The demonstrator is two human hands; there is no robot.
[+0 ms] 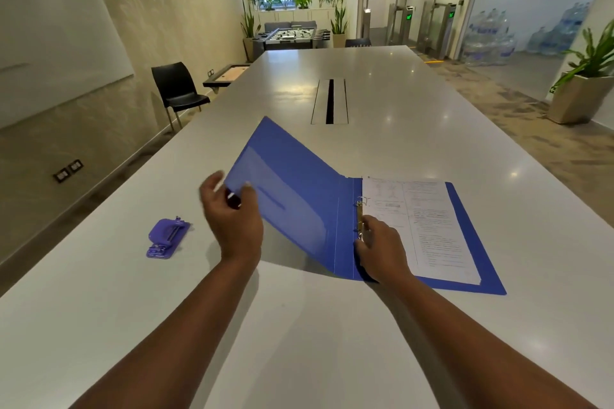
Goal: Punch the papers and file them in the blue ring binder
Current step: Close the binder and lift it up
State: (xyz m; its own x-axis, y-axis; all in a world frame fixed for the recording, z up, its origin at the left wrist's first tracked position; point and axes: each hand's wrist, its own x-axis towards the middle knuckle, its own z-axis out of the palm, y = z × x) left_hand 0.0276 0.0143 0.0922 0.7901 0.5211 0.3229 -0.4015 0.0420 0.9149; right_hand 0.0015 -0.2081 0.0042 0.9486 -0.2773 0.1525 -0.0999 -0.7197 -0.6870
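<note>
Blue card makes up the ring binder (pixel 345 236), which lies open on the pale worktop (pixel 332 325) with its back cover flat and its front cover tilted up off the surface. The left hand (pixel 232 219) pinches that raised cover at its outer edge, thumb on one side and fingers on the other. The right hand (pixel 382 249) rests by the metal ring mechanism (pixel 360 216), fingers curled at it; whether they grip the lever or only press on it cannot be told. One stack of printed papers (pixel 428 229) sits on the rings over the back cover.

The cover looks thin and light, likely to flex if held by a corner, so the mid-edge hold seems sound. The sheets are probably limp and easy to tear at the holes; they would be best squared and steadied near the rings. The mechanism is stiff metal and may snap shut.

By count: one binder, one paper stack, one purple hole punch (pixel 167 238) lying apart to the left, two hands. The filing looks nearly finished.
</note>
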